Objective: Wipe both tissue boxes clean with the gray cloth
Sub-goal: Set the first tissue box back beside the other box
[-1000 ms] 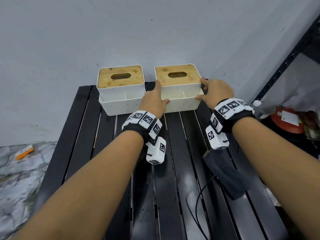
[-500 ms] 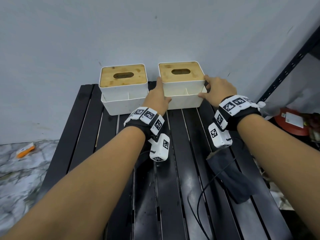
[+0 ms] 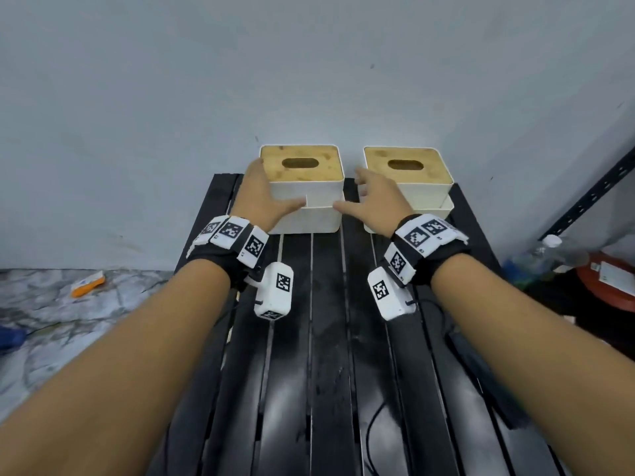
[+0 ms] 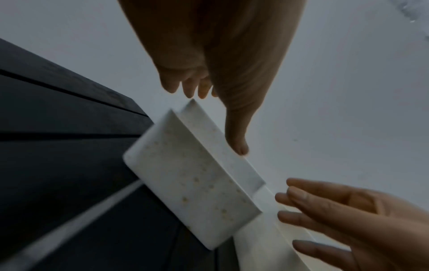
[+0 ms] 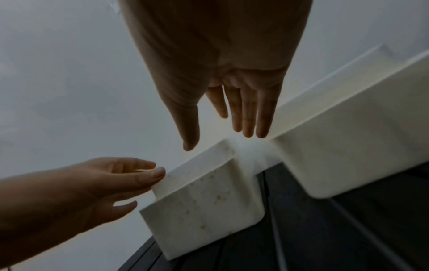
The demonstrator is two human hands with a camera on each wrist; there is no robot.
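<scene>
Two white boxes with wooden lids stand at the tabletop's far edge: the left box and the right box. The left hand and right hand flank the left box, fingers straight, apparently just touching it. The cloth, blurred, lies near right.

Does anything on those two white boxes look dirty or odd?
Yes. The left tissue box has small brownish specks scattered across its white front wall, clearest in the wrist views. The right tissue box looks plain. Neither box is tipped or visibly damaged.
</scene>
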